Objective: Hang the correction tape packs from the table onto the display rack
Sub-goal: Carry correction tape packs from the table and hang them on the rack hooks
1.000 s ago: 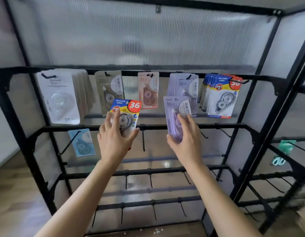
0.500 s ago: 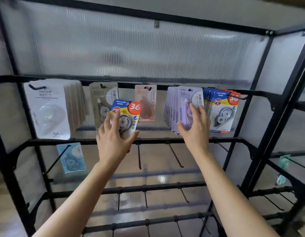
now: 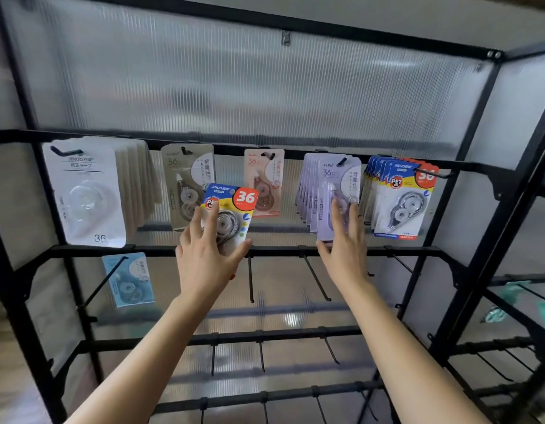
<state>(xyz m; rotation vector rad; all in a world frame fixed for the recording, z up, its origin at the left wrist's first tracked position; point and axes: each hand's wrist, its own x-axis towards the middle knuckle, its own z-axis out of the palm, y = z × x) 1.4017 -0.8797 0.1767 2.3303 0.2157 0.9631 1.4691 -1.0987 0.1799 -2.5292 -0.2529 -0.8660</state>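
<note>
Left hand [image 3: 203, 258] has its fingers [image 3: 211, 218] curled round a yellow pack [image 3: 231, 209] with a big red 36. It's holding the pack up in front of the rack's [image 3: 280, 250] top row, overlapping the beige pack [image 3: 185, 175] and just left of the pink pack [image 3: 263, 175], not hung yet. Right hand [image 3: 344, 252] is flat, fingers [image 3: 337, 215] straight and resting on the front lilac pack [image 3: 338, 185], which hangs on its hook [image 3: 341, 162] with more lilac ones behind it. Just right of that hangs a yellow-and-blue stack [image 3: 399, 203], same look as the one being held. Far left there's a thick white stack [image 3: 81, 194]. One row down on the left, a lone light blue pack [image 3: 127, 280] hangs a bit tilted.
</note>
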